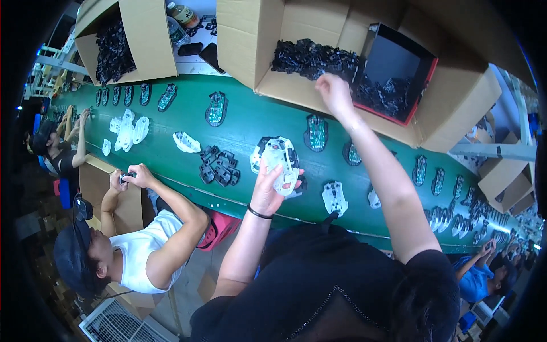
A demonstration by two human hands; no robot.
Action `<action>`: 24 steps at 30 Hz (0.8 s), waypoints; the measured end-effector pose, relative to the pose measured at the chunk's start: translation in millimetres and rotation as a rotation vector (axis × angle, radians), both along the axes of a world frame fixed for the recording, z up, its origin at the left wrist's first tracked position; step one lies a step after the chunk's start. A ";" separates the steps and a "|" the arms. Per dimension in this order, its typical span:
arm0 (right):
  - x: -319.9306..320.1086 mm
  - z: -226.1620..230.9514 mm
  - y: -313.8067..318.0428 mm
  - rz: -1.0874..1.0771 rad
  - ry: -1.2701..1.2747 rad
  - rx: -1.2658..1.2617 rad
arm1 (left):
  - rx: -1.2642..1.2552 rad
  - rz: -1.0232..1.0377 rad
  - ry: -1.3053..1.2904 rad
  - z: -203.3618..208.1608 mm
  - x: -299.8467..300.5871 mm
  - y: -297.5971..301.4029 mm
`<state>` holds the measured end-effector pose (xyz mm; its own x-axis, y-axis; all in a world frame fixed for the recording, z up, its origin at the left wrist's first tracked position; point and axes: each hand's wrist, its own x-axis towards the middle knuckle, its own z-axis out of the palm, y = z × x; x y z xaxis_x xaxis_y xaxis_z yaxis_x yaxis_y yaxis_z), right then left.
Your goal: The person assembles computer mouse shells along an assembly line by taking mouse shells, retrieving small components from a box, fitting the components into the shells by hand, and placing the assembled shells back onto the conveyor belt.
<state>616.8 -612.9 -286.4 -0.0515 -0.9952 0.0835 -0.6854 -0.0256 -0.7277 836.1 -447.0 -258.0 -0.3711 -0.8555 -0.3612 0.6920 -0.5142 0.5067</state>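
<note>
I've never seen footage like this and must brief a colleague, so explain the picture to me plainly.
There is no robot here, just a person with two bare hands. The single picture comes from a wide fisheye camera worn on that person's head, looking down, which is why edges bend near the rim.

The left hand, with a black wristband, holds a whitish shell. The right hand reaches over the edge of a cardboard box containing small black parts; whether it grips anything, I cannot tell.

On the long green work surface lie dark pieces with green circuit boards, more white shells and a cluster of black parts. A co-worker in a white top is at work to the left.
</note>
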 end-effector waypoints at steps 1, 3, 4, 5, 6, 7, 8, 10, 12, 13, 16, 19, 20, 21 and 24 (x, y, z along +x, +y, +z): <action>-10.2 -24.2 -25.7 -0.055 0.227 -0.183 | 0.060 0.042 -0.008 6.7 -1.5 -5.8; -0.9 -26.5 -49.1 -0.139 0.614 -0.202 | 0.140 0.119 -0.027 -3.0 6.2 -12.2; 4.2 -26.5 -54.9 -0.158 0.617 -0.143 | 0.169 0.074 0.156 -19.4 15.6 -12.7; 6.2 -29.4 -63.6 -0.181 0.619 -0.088 | 0.188 0.027 0.338 -25.5 23.6 -19.8; 6.8 -36.0 -67.0 -0.202 0.558 -0.064 | 0.176 0.002 0.543 -30.4 25.0 -22.8; 10.8 -33.5 -66.9 -0.212 0.498 -0.117 | 0.173 0.016 0.576 -32.2 25.0 -26.1; 8.3 -35.8 -69.2 -0.212 0.350 -0.135 | 0.162 0.012 0.596 -35.7 24.0 -29.2; 7.8 -34.8 -67.7 -0.224 0.018 -0.153 | 0.152 -0.005 0.631 -38.9 22.5 -36.0; 6.6 -25.6 -60.9 -0.161 -0.021 -0.118 | 0.189 0.001 0.548 -34.6 22.1 -37.6; 3.0 -16.7 -55.0 -0.134 -0.018 -0.105 | 0.216 -0.002 0.472 -29.5 20.3 -40.0; -4.4 15.2 -24.7 -0.023 -0.274 -0.081 | 0.153 -0.005 0.380 -14.7 13.8 -39.1; 0.2 65.1 33.6 0.142 -0.574 0.025 | 0.065 -0.027 0.251 2.0 8.3 -33.1; 5.8 83.2 55.3 0.216 -0.626 0.043 | -0.022 -0.023 0.142 6.3 5.2 -29.5; 12.4 97.3 77.9 0.206 -0.664 0.131 | -0.110 -0.021 0.033 9.2 1.9 -26.3; 31.9 116.5 128.8 0.162 -0.430 0.239 | -0.242 -0.053 -0.109 11.8 -8.5 -15.0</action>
<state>648.7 -484.1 -169.9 0.1252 -0.9820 -0.1415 -0.3238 0.0944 -0.9414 827.6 -461.9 -246.2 -0.3879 -0.9022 -0.1884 0.6022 -0.4028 0.6893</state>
